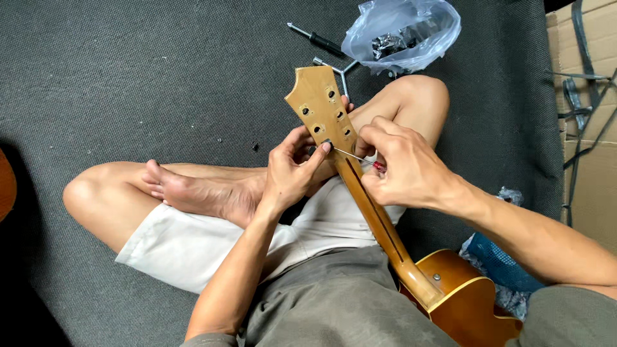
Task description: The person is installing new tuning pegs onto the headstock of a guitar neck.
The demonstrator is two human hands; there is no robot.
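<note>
I sit cross-legged on a dark carpet with a yellow guitar (379, 212) across my lap, its back facing up. The headstock (318, 103) shows several empty tuner holes. My left hand (290, 170) grips the neck just below the headstock, thumb tip pressing at the base of the headstock. My right hand (395, 167) pinches a thin screwdriver (363, 159) with a red handle, its metal shaft tip touching the spot under my left thumb. The guitar body (466, 302) lies by my right hip.
A clear plastic bag (402, 32) holding metal parts lies on the carpet beyond my knee. Beside it lie a black-handled screwdriver (315, 40) and a three-armed metal wrench (337, 69). A cardboard box with black straps (588, 115) stands at the right. A blue cloth (498, 263) lies under the guitar body.
</note>
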